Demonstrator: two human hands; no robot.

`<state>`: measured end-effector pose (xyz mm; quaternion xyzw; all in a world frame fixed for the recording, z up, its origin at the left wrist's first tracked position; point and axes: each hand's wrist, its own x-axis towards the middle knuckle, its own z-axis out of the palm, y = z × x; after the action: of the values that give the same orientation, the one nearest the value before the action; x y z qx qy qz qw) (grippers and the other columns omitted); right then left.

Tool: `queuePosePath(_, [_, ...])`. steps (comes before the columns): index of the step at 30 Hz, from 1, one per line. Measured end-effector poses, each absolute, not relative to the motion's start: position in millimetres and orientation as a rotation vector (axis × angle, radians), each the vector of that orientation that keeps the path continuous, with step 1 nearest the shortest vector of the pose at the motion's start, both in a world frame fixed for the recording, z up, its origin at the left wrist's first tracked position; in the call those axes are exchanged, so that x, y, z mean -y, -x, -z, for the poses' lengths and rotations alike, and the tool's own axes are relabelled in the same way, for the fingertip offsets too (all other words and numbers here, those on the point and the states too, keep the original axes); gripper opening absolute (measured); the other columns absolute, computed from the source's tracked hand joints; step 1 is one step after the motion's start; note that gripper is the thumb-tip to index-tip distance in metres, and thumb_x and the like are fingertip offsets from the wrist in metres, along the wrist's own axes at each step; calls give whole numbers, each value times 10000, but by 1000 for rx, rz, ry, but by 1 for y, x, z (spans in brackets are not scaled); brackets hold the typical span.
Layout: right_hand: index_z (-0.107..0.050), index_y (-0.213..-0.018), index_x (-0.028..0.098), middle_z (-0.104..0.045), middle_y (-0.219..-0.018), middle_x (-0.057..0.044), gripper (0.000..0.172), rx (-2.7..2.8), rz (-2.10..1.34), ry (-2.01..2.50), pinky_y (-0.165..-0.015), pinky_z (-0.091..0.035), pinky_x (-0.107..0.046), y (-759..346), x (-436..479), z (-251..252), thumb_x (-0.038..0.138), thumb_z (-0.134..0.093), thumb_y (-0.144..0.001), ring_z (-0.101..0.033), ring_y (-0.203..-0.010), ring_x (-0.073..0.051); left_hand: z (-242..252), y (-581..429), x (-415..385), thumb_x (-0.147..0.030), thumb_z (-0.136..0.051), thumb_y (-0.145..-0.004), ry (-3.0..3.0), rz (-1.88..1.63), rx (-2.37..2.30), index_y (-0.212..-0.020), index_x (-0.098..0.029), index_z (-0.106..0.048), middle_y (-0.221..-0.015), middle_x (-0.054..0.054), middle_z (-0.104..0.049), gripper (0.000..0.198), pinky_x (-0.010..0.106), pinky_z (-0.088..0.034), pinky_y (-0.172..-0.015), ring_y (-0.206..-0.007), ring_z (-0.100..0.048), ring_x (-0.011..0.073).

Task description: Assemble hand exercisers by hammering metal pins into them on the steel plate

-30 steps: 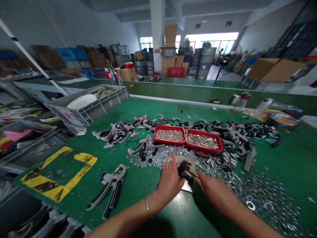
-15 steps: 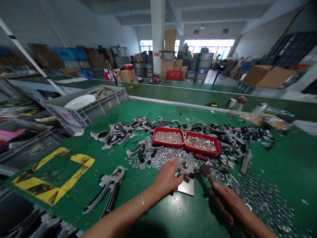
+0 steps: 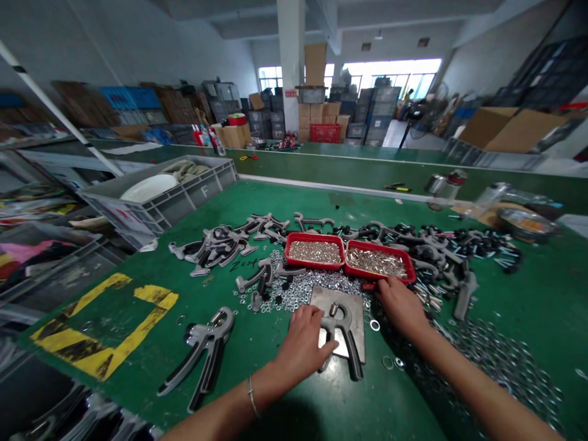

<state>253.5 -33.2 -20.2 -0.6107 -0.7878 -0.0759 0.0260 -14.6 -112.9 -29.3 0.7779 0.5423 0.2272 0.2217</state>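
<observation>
My left hand (image 3: 304, 338) holds a grey-and-black spring clamp (image 3: 353, 352) by its left handle, thumb across the near side. The clamp lies on a square metal plate (image 3: 357, 306), legs toward me, a short silver pin standing at its head. My right hand (image 3: 403, 305) reaches to the front edge of the right red tray (image 3: 404, 277), fingers curled down beside a small red-handled item (image 3: 369, 286). Its fingertips are partly hidden, so what they grip cannot be made out. Loose washers (image 3: 375, 325) lie between the plate and my right forearm.
A second clamp (image 3: 206, 352) lies on the left. Behind the plate, the left red tray (image 3: 315, 265) holds tiny metal parts; the right one holds pins. Clamp pieces (image 3: 220, 245) and nuts (image 3: 298, 291) surround them. Washers (image 3: 509, 361) spread at right. A grey crate (image 3: 197, 193) stands back left.
My right hand has left the hammer, now out of sight, and moved up to the right red tray. My left hand has shifted slightly left and down, uncovering the clamp.
</observation>
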Motion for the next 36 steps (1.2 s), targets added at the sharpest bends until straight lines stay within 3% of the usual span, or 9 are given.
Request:
queuePosePath(5, [-584, -929, 164, -620, -997, -179, 148, 2449, 234, 1845, -658, -465, -349, -258, 31, 22, 120, -444, -910, -611, -887, -300, 26, 4, 99, -334, -679, -808, -2122, -575, -1483, -1133, -197, -615, -1118, 79, -560, 358, 421, -378, -1017, -1104, -471, 275])
queuePosePath(9, [-535, -997, 169, -644, -974, -138, 117, 2381, 111, 1776, -671, -487, -331, -266, 41, 1, 253, -478, -940, -641, -854, -260, 28, 9, 93, -391, -688, -813, -2108, -606, -1500, -1130, -198, -605, -1135, 81, -555, 380, 430, -363, -1021, -1114, -463, 280])
queuePosePath(13, [-535, -1037, 207, -694, -839, -57, 249, 1792, -561, 1607, -735, -523, -360, -242, 60, -20, 425, -545, -917, -675, -740, -227, 32, 14, 97, -371, -707, -804, -2090, -631, -1441, -1239, -213, -532, -1233, 81, -521, 495, 427, -332, -1054, -1173, -428, 275])
queuePosePath(16, [-542, -994, 232, -721, -809, -36, 296, 1364, -1069, 1378, -670, -561, -365, -208, 72, -11, 509, -572, -892, -696, -694, -230, 34, 15, 98, -360, -704, -809, -2072, -624, -1440, -1231, -217, -527, -1236, 76, -523, 479, 429, -326, -1056, -1181, -424, 272])
queuePosePath(18, [-529, -964, 238, -730, -818, -37, 293, 1240, -1169, 1314, -600, -570, -360, -189, 75, 4, 518, -573, -893, -700, -660, -231, 35, 15, 96, -367, -711, -803, -2063, -613, -1443, -1220, -223, -528, -1225, 70, -531, 477, 432, -338, -1037, -1174, -430, 273])
queuePosePath(23, [-507, -927, 247, -742, -823, -43, 287, 1212, -1142, 1323, -559, -567, -362, -173, 71, 36, 524, -571, -894, -707, -647, -242, 37, 15, 94, -398, -712, -804, -2059, -613, -1436, -1239, -243, -513, -1230, 63, -544, 502, 437, -341, -1010, -1179, -430, 277])
queuePosePath(29, [-482, -933, 266, -741, -817, -43, 268, 1299, -1121, 1385, -591, -564, -377, -177, 72, 34, 532, -517, -918, -708, -665, -255, 37, 16, 93, -405, -716, -800, -2043, -604, -1431, -1227, -235, -517, -1234, 57, -551, 501, 427, -324, -1012, -1180, -429, 272])
queuePosePath(34, [-535, -953, 229, -716, -800, -101, 261, 1783, -718, 1610, -696, -510, -395, -172, 79, 27, 480, -470, -924, -694, -735, -292, 36, 16, 93, -422, -699, -810, -2054, -571, -1435, -1238, -245, -515, -1229, 63, -549, 499, 424, -323, -1013, -1179, -429, 277])
queuePosePath(36, [-559, -938, 217, -703, -808, -105, 234, 1924, -711, 1573, -697, -491, -380, -167, 72, 20, 441, -500, -902, -682, -750, -289, 35, 15, 93, -414, -696, -814, -2059, -552, -1452, -1230, -242, -519, -1222, 68, -549, 484, 425, -328, -1009, -1169, -434, 279])
